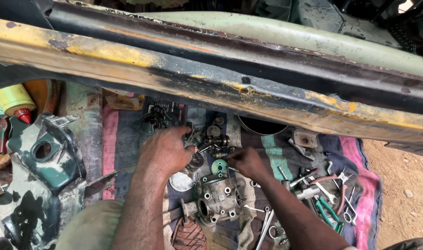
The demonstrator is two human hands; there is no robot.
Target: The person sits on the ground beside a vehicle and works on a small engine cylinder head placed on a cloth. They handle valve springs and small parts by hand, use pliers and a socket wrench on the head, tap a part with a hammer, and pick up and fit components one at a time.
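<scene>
Greasy small engine parts (211, 139) under both hands, left hand (164, 150) grip closed on one, right hand (246, 161) grip pinching, yellow bottle (14, 102) far left

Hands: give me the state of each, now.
Left hand: curled over small engine parts; what it grips cannot be told.
Right hand: fingers pinched shut beside the green gear.

Striped cloth (369, 185) on the ground carries cylinder head (218, 199); pliers (329, 210); springs (207, 146).
</scene>
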